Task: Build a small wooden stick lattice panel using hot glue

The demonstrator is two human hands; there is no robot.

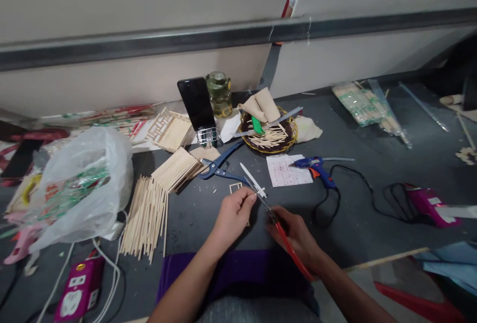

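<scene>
My left hand (234, 209) is closed in a pinch beside the tip of the red-handled pliers (288, 246); what its fingers hold is too small to make out. Around those pliers my right hand (294, 231) is wrapped, their dark jaws reaching up to my left fingertips. A small wooden stick frame (235, 187) lies partly hidden under my left hand. Just beyond my fingers is a white, pointed, sword-like piece (250, 176). Blue-handled pliers (218, 168) lie further off, jaws toward the left.
Bundled wooden sticks (147, 218) and a plastic bag (89, 184) occupy the left. Behind stand a phone (196, 102), a green jar (219, 94) and a basket (294, 131) of short sticks. A glue gun (316, 166) trails its cable rightward beside a paper sheet (279, 176).
</scene>
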